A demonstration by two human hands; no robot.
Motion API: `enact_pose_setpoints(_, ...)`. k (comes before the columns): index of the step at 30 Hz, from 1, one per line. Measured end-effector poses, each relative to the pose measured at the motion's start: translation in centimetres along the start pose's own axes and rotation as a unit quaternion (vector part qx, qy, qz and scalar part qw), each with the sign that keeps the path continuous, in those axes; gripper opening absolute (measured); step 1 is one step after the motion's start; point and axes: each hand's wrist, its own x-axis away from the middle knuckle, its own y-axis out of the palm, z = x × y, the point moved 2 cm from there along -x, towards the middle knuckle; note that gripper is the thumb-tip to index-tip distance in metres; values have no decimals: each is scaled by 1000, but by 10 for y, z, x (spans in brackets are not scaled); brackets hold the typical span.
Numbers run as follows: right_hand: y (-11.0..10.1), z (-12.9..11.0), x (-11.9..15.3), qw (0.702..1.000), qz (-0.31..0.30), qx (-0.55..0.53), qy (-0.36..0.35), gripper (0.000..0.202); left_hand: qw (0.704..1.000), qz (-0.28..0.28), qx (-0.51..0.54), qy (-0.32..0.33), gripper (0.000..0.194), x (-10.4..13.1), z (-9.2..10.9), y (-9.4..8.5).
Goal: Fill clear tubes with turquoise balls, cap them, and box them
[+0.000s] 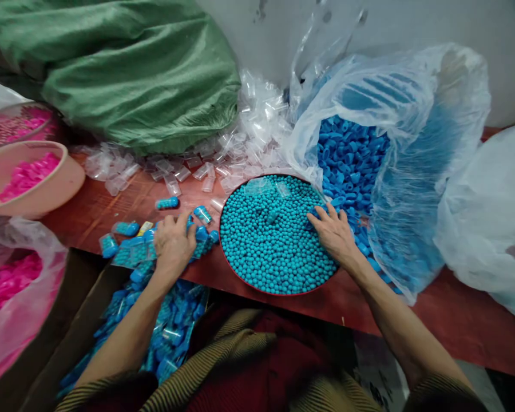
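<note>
My left hand [174,243] rests on a pile of small clear containers with blue caps [131,252], filled with blue beads, near the table edge. Its fingers are bent and loosely apart; their tips are partly hidden. My right hand [335,233] is open at the right rim of a round basin of blue beads [278,240]. Its spread fingertips reach beside loose blue caps [352,154] spilling from a clear plastic bag [416,171]. A few clear empty containers [260,186] lie on top of the beads.
Clear empty containers [257,126] are heaped behind the basin, by a green sack [154,74]. Pink pieces fill a pale bowl [64,177] and a bag [51,274] at left. Below the table edge, a box holds many capped blue containers [171,337]. A white bag [493,217] stands right.
</note>
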Motion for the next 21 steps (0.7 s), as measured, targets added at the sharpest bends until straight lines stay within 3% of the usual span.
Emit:
enact_pose_setpoints(3,2,-3,-8,1000,5,5,-16,19,999,4,12,38,34,0,29,14)
enact_pose_setpoints(6,-3,-23,-16,998,-44,44,-4,20,987,-73,94,109,31,-4,79,40)
enact_pose_setpoints(9,-4,-46,-17,992,-97,74,-14,26,979,-128,105,122,36,-11,121,66)
enact_pose_setpoints(11,-1,-57,-13,991,-102,77,-39,24,976,-151,95,124,36,-14,138,78)
enact_pose_setpoints(17,4,-61,-2,990,-128,37,-41,19,972,-156,67,165,28,-11,155,87)
enact_pose_setpoints(21,-4,-47,-9,989,-142,-15,34,16,964,-147,78,206,25,-8,156,89)
